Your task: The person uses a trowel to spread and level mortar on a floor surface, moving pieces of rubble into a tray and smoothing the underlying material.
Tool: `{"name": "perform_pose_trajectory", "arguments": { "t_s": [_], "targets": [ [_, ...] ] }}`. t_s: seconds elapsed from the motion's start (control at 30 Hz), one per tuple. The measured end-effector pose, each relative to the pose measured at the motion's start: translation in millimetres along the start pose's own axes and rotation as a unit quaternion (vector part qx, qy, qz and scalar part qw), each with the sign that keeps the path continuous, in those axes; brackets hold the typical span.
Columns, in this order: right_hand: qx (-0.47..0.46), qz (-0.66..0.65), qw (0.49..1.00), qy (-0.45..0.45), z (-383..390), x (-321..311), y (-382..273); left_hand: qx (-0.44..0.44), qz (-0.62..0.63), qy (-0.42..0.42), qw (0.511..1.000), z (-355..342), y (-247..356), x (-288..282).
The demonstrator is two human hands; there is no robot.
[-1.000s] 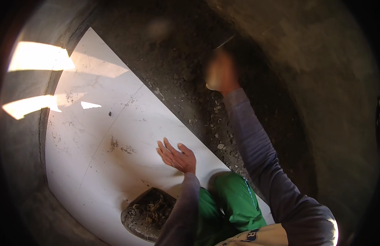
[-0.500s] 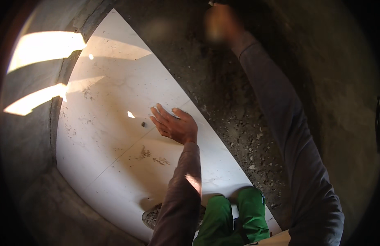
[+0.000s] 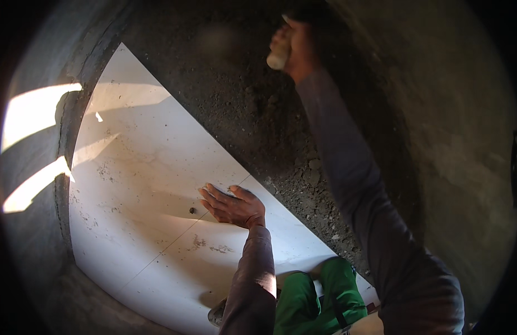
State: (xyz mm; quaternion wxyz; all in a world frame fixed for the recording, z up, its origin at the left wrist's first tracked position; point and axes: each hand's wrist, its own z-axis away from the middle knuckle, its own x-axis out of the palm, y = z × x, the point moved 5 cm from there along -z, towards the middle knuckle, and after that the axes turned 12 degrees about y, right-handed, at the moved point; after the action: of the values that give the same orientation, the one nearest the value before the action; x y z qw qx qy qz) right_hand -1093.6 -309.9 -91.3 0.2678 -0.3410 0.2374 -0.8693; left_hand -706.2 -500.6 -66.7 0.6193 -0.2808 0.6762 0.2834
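My left hand [image 3: 232,205] rests palm down on the white tiles [image 3: 158,151], its fingers stretched out beside a thin joint line. A small dark lump [image 3: 192,210] lies just left of its fingertips. At the far side, over dark rough soil, my right hand [image 3: 298,49] is raised with the arm reached out. Its fingers are wrapped round a pale, rounded handle [image 3: 278,58]. The rest of that tool is lost in shadow, so its kind does not show.
Loose dark soil [image 3: 295,190] with small stones borders the tiles' right edge. A grey wall [image 3: 29,234] rises on the left with bright sun patches, another wall [image 3: 465,167] on the right. My green-trousered knees [image 3: 342,290] are on the tiles at the near edge.
My right hand has shifted slightly left and nearer, and the pale handle shows more clearly. The whole view has tilted, so the tiles sit lower. My left hand stays flat by the joint.
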Motion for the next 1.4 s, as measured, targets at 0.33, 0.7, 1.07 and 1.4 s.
{"name": "perform_pose_trajectory", "arguments": {
  "t_s": [0.33,0.7,1.07,1.4],
  "targets": [
    [-0.059,0.066,0.993,-0.083,-57,14,-45,0.056,0.0,-0.004,0.998,12,25,4],
    [-0.004,0.046,0.999,0.028,32,-16,-17,0.013,-0.002,-0.006,1.0,6,12,7],
    [0.003,0.069,0.982,0.175,165,-192,-36,-0.001,-0.009,-0.001,1.0,3,-1,4],
    [0.034,0.061,0.966,0.25,206,-304,-26,-0.002,0.003,0.02,1.0,5,3,-2]
  ]
}}
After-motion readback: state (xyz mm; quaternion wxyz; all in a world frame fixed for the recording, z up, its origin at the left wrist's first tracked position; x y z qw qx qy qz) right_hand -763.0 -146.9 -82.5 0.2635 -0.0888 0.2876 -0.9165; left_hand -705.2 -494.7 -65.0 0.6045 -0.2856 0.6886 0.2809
